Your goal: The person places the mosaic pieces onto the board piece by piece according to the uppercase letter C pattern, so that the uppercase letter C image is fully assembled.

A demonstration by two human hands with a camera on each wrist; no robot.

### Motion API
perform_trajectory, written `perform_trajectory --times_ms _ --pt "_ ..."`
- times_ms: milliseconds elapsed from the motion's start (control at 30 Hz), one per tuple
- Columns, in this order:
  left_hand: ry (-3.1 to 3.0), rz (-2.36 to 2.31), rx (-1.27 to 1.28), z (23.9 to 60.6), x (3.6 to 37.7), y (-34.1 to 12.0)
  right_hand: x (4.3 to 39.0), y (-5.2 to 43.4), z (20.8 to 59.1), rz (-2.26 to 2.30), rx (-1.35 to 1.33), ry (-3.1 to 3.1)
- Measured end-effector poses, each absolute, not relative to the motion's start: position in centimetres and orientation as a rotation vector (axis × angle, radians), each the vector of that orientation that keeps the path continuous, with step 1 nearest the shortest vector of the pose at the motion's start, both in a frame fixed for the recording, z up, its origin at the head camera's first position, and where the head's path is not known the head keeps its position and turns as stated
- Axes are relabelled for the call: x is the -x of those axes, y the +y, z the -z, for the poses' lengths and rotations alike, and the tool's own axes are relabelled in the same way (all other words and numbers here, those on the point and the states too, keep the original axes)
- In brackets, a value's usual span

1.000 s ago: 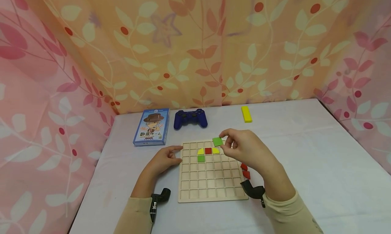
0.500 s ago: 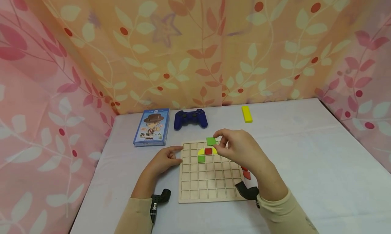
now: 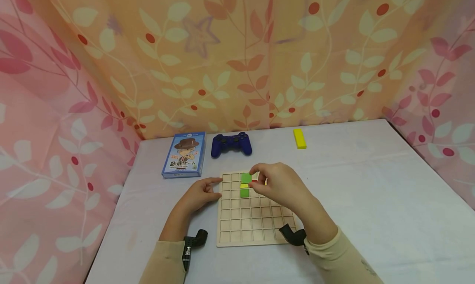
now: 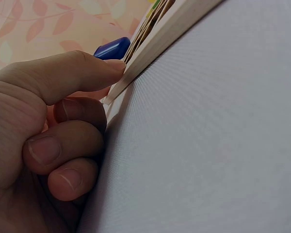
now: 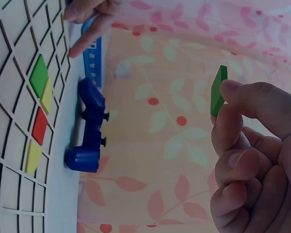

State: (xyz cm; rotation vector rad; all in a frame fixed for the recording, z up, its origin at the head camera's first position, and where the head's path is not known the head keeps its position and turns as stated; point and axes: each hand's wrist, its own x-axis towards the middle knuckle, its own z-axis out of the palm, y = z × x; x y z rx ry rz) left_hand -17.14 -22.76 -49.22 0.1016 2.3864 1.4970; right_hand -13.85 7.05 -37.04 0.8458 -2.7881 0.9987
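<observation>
Pinched between the thumb and forefinger of my right hand [image 3: 280,183] is a green square tile [image 3: 246,177]. It is held above the upper part of a wooden grid board [image 3: 256,236]; the right wrist view shows the held tile [image 5: 218,92] edge-on, clear of the board. Lying in the grid are another green square tile [image 5: 39,77], a yellow rounded piece [image 5: 47,97], a red square tile [image 5: 40,126] and a second yellow piece [image 5: 33,156]. My left hand [image 3: 198,195] touches the board's left edge with thumb and forefinger, its other fingers bent in.
Behind the board lie a blue game controller [image 3: 231,144] and a blue illustrated box [image 3: 184,154]. A yellow block [image 3: 299,138] lies farther right on the white tablecloth [image 3: 356,185]. Floral curtains [image 3: 237,69] enclose the table's back and sides.
My right hand has carried the green tile left across the top of the board. Its arm now hides the red pieces beside the board's right edge. The left hand stays put.
</observation>
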Motion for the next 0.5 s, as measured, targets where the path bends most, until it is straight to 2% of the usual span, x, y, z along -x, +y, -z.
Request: perform_trajectory --times_ms 500 --pt "2.392 -1.497 -0.096 49.3 17.1 -22.7 14.7 4.9 39.7 -0.793 -0.853 -2.972"
